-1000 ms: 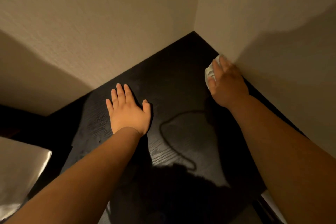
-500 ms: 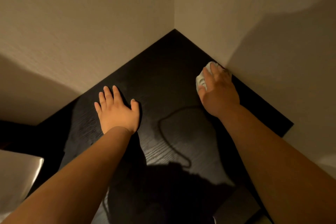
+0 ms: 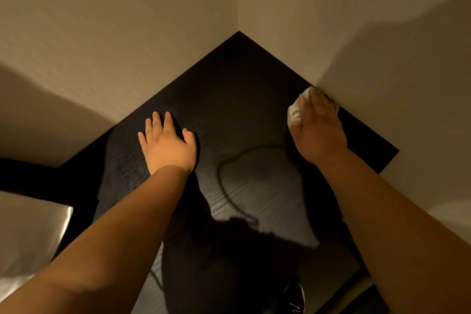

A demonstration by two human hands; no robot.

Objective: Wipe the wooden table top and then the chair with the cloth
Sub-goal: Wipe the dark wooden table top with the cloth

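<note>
Altogether two hands, one cloth [image 3: 295, 109] and one table top [image 3: 242, 89] showed. The left hand [image 3: 168, 146] lay flat on the wood, fingers straight; the right hand [image 3: 318, 130] gripped the wadded cloth against the right wall [image 3: 382, 58], farther from the corner [image 3: 238, 36] than a second before.

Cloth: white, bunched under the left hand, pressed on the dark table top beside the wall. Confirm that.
Wrong hand. The head view shows the cloth bunched under the right hand; the left hand lies flat on the table top and holds nothing. The rest stands: white, pressed on the dark table top beside the wall.
</note>
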